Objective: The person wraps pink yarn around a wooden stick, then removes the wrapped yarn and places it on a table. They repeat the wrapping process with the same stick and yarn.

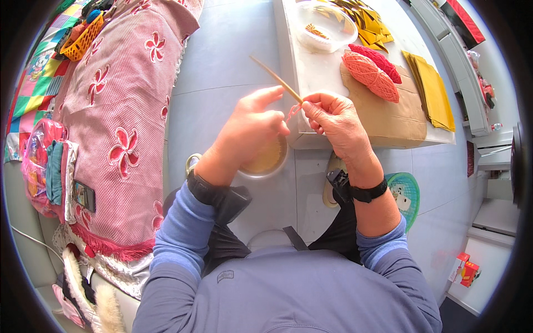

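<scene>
My right hand (pixel 331 114) pinches the lower end of a thin, pointed wooden stick (pixel 275 75) that slants up to the left. A short length of pink yarn (pixel 293 112) loops at that end, between the two hands. My left hand (pixel 254 125) is beside it, index finger stretched out just below the stick and the other fingers curled; whether they grip the yarn is not clear. To the right, a salmon yarn skein (pixel 370 77) and a crimson yarn skein (pixel 377 62) lie side by side, partly on brown cardboard (pixel 381 116).
The white table (pixel 312 77) bears a clear plastic tub (pixel 325 27), folded gold pieces (pixel 368 23) and a gold paper stack (pixel 431 91). Below my left hand stands a round bowl (pixel 266 160). A green basket (pixel 410 200) is right; a pink-covered sofa (pixel 125 104) with a phone (pixel 84 195) is left.
</scene>
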`<action>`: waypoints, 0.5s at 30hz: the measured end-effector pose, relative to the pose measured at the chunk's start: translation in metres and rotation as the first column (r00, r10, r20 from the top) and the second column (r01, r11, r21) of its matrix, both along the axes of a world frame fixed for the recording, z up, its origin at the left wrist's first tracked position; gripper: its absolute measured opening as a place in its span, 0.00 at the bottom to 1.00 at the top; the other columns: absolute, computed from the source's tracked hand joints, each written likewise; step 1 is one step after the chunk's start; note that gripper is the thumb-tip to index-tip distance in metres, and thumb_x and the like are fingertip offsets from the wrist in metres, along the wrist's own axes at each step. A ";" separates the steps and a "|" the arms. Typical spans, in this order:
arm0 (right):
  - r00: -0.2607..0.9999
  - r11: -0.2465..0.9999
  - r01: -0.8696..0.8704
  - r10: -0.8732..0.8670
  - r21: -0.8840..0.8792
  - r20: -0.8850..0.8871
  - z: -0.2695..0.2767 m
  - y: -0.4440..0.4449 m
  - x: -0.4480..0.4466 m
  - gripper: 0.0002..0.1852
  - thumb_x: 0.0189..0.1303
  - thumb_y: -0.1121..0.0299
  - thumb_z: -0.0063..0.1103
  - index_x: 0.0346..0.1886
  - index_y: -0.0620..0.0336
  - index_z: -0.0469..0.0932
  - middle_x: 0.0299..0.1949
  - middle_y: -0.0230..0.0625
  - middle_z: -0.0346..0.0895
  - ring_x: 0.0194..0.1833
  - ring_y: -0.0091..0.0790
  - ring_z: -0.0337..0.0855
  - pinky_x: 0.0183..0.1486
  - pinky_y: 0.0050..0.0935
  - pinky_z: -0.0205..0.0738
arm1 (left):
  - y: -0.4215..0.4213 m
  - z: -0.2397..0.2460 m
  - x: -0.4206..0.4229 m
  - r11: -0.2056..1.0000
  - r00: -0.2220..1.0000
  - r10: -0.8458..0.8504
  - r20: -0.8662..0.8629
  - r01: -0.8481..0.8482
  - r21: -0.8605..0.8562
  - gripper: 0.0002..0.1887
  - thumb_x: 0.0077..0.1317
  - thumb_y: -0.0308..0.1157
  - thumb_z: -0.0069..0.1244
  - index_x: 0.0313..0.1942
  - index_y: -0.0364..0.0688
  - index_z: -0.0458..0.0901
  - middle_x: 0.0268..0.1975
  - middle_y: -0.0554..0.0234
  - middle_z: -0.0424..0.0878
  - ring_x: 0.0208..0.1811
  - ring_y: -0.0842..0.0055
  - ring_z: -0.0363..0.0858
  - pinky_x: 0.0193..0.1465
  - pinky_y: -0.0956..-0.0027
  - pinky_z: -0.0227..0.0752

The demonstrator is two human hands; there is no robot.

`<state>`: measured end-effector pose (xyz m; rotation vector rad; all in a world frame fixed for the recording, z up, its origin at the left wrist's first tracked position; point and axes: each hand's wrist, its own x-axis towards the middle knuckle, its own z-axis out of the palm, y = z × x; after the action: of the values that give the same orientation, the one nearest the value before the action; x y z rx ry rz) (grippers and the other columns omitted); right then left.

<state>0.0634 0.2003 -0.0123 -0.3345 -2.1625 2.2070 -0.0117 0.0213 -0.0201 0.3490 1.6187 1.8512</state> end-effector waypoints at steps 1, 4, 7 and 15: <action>1.000 0.999 -0.003 0.003 0.032 -0.002 0.000 -0.002 0.000 0.08 0.67 0.66 0.62 0.42 0.60 0.83 0.26 0.21 0.74 0.26 0.12 0.70 0.28 0.14 0.65 | -0.001 -0.002 -0.001 0.996 0.997 -0.021 0.081 0.014 0.090 0.22 0.66 0.21 0.48 0.62 0.31 0.71 0.49 0.56 0.83 0.32 0.81 0.82 0.29 0.82 0.74; 1.000 0.987 -0.001 0.006 0.164 -0.028 -0.005 -0.006 -0.001 0.07 0.66 0.68 0.63 0.41 0.60 0.83 0.25 0.21 0.74 0.26 0.13 0.70 0.28 0.15 0.66 | -0.001 -0.009 -0.001 0.959 0.958 -0.108 0.267 0.030 0.280 0.20 0.67 0.22 0.50 0.59 0.31 0.73 0.47 0.57 0.83 0.32 0.81 0.83 0.29 0.82 0.74; 0.997 0.950 0.035 -0.010 0.309 -0.081 -0.015 -0.007 -0.004 0.06 0.66 0.70 0.63 0.40 0.61 0.83 0.24 0.21 0.74 0.26 0.13 0.70 0.29 0.16 0.67 | 0.003 -0.010 0.003 0.967 0.950 -0.124 0.288 0.050 0.252 0.16 0.67 0.24 0.52 0.54 0.32 0.77 0.44 0.61 0.84 0.31 0.83 0.81 0.30 0.82 0.74; 0.997 0.906 0.062 -0.037 0.420 -0.067 -0.016 -0.013 -0.006 0.06 0.67 0.69 0.62 0.39 0.62 0.83 0.24 0.22 0.74 0.26 0.13 0.71 0.29 0.16 0.68 | 0.006 -0.006 0.009 0.996 0.994 0.047 -0.101 -0.054 -0.069 0.11 0.66 0.29 0.53 0.42 0.29 0.83 0.33 0.61 0.84 0.31 0.81 0.80 0.34 0.75 0.74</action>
<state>0.0578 0.1878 -0.0283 -0.2943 -2.4826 1.6332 -0.0028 0.0268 -0.0261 0.3770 1.7718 1.8331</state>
